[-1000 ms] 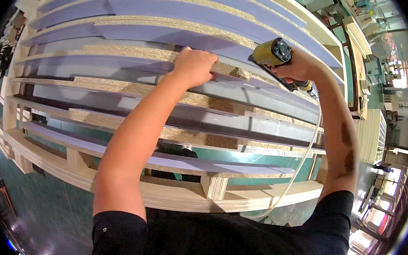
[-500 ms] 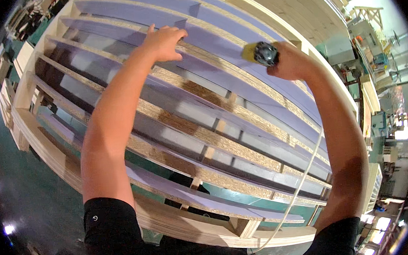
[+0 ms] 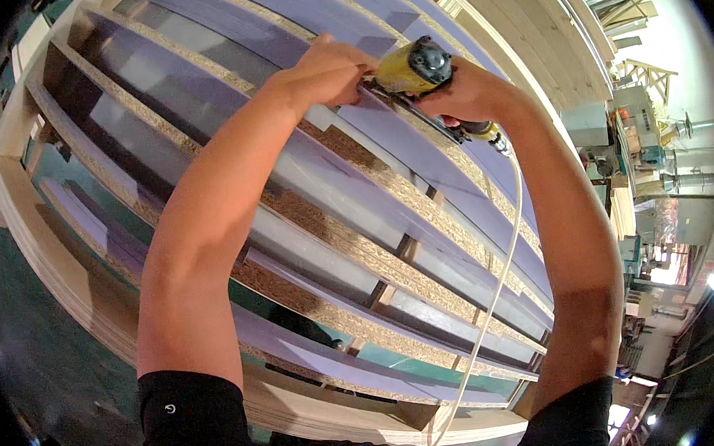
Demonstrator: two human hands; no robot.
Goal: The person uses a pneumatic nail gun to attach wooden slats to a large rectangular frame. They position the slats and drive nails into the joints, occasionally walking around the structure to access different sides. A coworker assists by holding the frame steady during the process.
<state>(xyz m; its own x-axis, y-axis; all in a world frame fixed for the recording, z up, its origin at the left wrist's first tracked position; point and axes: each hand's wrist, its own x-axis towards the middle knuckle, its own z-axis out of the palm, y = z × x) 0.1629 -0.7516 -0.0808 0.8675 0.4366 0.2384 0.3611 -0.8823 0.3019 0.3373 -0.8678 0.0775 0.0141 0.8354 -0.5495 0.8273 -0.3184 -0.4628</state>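
Yellow-black nail gun [image 3: 406,69] | right hand [image 3: 470,88] grips it | left hand [image 3: 326,70] beside

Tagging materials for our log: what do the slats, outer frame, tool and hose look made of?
Slats: likely particleboard, chips showing on the edges; smooth lavender faces, perhaps laminate.
Outer frame: pale wood, probably plywood given the layered edge lines; looks unfinished.
Tool: yellow and black casing with a slight sheen, metal or plastic unclear.
Hose: smooth, cream, loosely curved, so probably plastic or rubber.
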